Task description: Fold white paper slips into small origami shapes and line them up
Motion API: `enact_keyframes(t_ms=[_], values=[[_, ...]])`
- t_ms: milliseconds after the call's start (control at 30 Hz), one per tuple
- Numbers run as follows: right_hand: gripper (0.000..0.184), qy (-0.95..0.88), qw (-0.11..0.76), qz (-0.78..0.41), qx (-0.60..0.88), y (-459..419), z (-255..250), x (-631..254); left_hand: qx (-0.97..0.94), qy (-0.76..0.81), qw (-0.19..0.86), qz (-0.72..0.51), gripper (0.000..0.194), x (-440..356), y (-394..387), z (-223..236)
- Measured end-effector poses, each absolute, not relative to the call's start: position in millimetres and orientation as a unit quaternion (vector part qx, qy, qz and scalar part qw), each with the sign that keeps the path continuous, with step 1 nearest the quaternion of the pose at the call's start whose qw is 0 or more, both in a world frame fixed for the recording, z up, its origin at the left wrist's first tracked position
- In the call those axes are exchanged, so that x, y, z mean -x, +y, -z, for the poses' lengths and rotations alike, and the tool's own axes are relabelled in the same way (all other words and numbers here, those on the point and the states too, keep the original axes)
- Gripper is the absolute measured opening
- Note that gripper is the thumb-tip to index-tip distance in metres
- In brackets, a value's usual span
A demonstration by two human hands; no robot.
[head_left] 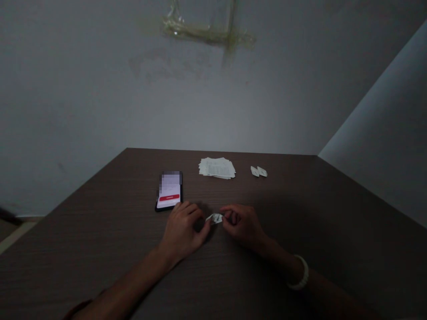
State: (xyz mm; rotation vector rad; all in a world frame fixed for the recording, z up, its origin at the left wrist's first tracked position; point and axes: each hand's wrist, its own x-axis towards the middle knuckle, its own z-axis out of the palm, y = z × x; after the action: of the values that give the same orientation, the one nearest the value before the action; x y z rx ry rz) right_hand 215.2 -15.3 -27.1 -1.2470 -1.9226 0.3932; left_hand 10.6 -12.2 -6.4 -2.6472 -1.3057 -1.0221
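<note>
A small folded piece of printed white paper [216, 218] is between my hands, low over the dark table. My left hand [187, 224] pinches its left end with the thumb, the other fingers curled beside it. At the paper's right end, my right hand [242, 223] has thumb and forefinger closed on it. A pale beaded bracelet [303, 273] circles my right wrist. Just beyond my left fingers lies a phone [169, 191] with a lit screen and a red bar on it.
A loose stack of printed paper sheets [217, 168] lies toward the back of the brown table [110, 200]. Right of it sit two small folded papers [259, 171]. A grey wall [213, 106] with yellowed tape [207, 34] rises behind, and another wall borders the right side.
</note>
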Motion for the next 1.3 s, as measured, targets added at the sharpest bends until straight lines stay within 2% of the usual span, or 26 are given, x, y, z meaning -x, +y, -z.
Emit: enact_keyframes(t_ms=[300,500,633,933,1100,1300], values=[[0.023,-0.786,0.41,-0.148,0.438,-17,28,-213,0.862,-0.355,-0.129,0.339,0.018,-12,-12,1],[0.022,-0.762,0.431,-0.158,0.457,-18,25,-212,0.796,-0.43,-0.184,0.384,0.015,-12,-10,-3],[0.016,-0.756,0.414,-0.187,0.471,-17,25,-212,0.776,-0.464,-0.191,0.382,0.013,-10,-8,0],[0.017,-0.769,0.421,-0.178,0.446,-17,23,-210,0.786,-0.454,-0.196,0.37,0.013,-15,-13,-1],[0.016,-0.771,0.421,-0.164,0.448,-17,24,-210,0.805,-0.442,-0.174,0.357,0.018,-17,-14,-5],[0.012,-0.783,0.409,-0.171,0.437,-18,23,-211,0.803,-0.443,-0.199,0.345,0.024,-14,-14,-11]])
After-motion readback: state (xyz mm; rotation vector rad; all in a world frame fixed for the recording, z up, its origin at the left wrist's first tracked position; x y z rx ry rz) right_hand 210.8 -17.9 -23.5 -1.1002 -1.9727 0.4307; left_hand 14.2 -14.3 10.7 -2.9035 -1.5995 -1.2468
